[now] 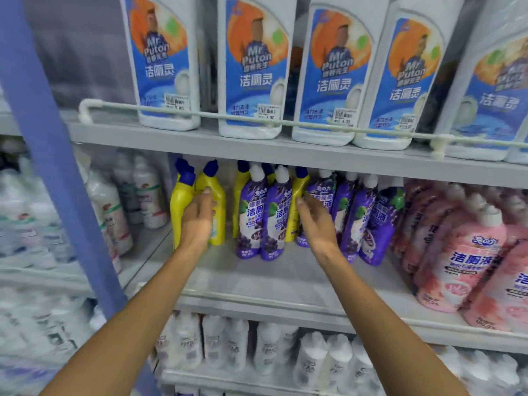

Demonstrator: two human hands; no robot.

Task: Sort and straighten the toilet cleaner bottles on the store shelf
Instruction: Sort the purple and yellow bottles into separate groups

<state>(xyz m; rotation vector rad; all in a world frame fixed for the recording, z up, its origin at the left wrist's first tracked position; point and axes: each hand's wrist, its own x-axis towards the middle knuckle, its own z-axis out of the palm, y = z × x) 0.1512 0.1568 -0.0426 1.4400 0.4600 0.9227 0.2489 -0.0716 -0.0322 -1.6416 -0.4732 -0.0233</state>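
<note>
Grey store shelving fills the view, and on the middle shelf (pixel 257 281) a front purple pair (pixel 264 221) of toilet cleaner bottles stands upright, white caps up, labels facing out.

Left of that pair, the left hand (pixel 198 221) lies with its back to the camera against two yellow bottles (pixel 178 201). Its fingers (pixel 206 195) are close together and nearly straight, pointing up along the bottles. Whether the thumb wraps round one cannot be told. Both yellow bottles stand with their long axis vertical and their blue caps leaning slightly left.

Just right of the pair, the right hand (pixel 315 224) reaches in with its fingers (pixel 304 205) extended and loosely together. The tips touch a lone yellow bottle (pixel 298 187) wedged upright between purple ones, its blue cap at the top.

Further right of the pair, more purple bottles (pixel 360 221) stand tilted to the right, then pink bottles (pixel 463 258). Above the pair, large white bottles (pixel 251 67) with blue labels line the upper shelf behind a rail. Far left of the pair rises a blue post (pixel 57 167).
</note>
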